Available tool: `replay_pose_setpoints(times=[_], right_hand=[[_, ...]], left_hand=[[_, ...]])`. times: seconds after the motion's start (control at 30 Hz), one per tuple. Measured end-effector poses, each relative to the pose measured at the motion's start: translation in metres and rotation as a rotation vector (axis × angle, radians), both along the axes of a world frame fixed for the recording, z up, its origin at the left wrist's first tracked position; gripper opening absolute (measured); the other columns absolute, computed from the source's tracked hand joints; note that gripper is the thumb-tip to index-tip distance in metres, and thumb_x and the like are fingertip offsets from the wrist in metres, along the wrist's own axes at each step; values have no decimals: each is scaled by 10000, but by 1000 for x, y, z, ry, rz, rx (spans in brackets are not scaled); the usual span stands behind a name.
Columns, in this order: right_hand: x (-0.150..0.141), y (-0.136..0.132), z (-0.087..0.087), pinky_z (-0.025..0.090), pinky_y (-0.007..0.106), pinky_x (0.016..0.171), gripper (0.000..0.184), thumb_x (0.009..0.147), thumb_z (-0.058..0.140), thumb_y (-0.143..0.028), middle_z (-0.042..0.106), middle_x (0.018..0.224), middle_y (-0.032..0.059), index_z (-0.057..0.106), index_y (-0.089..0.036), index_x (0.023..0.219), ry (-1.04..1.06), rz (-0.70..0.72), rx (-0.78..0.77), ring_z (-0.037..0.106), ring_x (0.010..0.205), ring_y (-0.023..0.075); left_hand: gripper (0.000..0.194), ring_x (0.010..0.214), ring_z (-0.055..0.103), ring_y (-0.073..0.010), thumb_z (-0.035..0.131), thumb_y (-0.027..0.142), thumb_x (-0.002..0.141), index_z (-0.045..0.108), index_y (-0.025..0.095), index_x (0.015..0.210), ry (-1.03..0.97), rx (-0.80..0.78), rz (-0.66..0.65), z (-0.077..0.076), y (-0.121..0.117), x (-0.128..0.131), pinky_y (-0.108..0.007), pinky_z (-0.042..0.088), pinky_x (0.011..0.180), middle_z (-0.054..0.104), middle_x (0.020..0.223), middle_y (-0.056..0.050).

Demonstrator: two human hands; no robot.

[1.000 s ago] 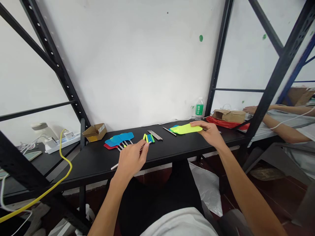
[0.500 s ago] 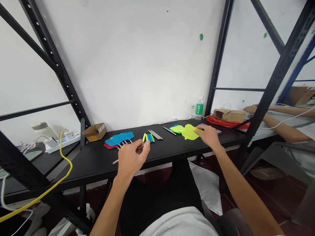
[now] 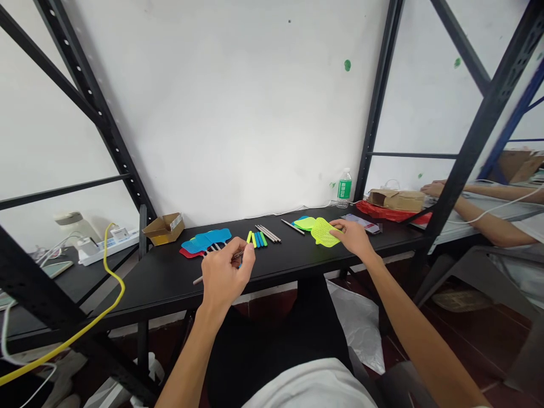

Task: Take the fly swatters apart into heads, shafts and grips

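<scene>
Left hand: lower centre of the frame; fingers curled, thumb pressed in, clamped on the rod.
Rod: slim, straight, pale; one end protrudes left of the fist, the rest mostly hidden.
Right hand: right of centre; thumb and fingertips together, pinching the mesh by its right edge.
Mesh: right of centre; lime-yellow, thin, flat, finely perforated, outline lobed.
Pads: just left of the mesh; yellow-green over blue, overlapping.
Sticks: centre; short, smooth; yellow, blue and green, side by side.
Spare rods: beside the sticks; slender, metallic-looking.
Paddles: left of centre; blue and red flat heads, overlapping.
Table: black, smooth.
</scene>
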State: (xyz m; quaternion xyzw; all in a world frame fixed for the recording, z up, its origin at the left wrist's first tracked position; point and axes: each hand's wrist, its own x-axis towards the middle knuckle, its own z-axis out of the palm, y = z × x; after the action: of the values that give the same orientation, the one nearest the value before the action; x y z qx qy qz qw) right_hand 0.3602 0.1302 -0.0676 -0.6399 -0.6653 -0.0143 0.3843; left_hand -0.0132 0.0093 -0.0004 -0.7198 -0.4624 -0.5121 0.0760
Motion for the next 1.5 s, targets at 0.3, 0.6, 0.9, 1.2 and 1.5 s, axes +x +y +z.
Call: replay_pose_setpoints(times=[0.3, 0.6, 0.9, 1.2, 1.5], right_hand=[[0, 3, -14, 354, 253, 625, 178, 748, 739, -290, 779, 914, 26, 805, -270, 912, -102, 101, -166, 653, 766, 202], [11, 1, 0, 345, 265, 603, 266, 841, 645, -415, 730, 773, 52, 767, -190, 912, -24, 21, -33, 613, 693, 199], [0, 5, -9, 425, 290, 682, 294, 813, 659, -441, 749, 849, 64, 761, -174, 879, 114, 106, -62, 649, 772, 231], [16, 0, -14, 448, 230, 478, 338, 786, 762, -373, 734, 770, 52, 666, -154, 1024, 252, 221, -457, 650, 566, 169], [6, 2, -23, 565, 224, 562, 835, 769, 804, -168, 699, 841, 36, 372, -196, 1483, 913, 292, -416, 684, 659, 160]], left_hand=[[341, 447, 342, -82, 506, 365, 961, 604, 185, 689, 1, 7, 1, -1, 1, 0, -246, 277, 532, 375, 473, 74], [356, 445, 346, -83, 502, 364, 966, 599, 183, 675, -10, 16, -10, -1, 1, 0, -250, 272, 525, 386, 477, 66], [354, 447, 318, -85, 504, 369, 962, 585, 187, 669, -4, 14, -21, -2, 2, 1, -252, 270, 526, 352, 474, 70], [367, 448, 333, -88, 496, 388, 958, 581, 191, 661, 1, 3, -17, -2, 1, 2, -251, 279, 532, 356, 471, 69], [369, 454, 343, -92, 498, 393, 959, 577, 192, 660, 8, -12, -18, -3, 2, 2, -250, 284, 538, 375, 477, 65]])
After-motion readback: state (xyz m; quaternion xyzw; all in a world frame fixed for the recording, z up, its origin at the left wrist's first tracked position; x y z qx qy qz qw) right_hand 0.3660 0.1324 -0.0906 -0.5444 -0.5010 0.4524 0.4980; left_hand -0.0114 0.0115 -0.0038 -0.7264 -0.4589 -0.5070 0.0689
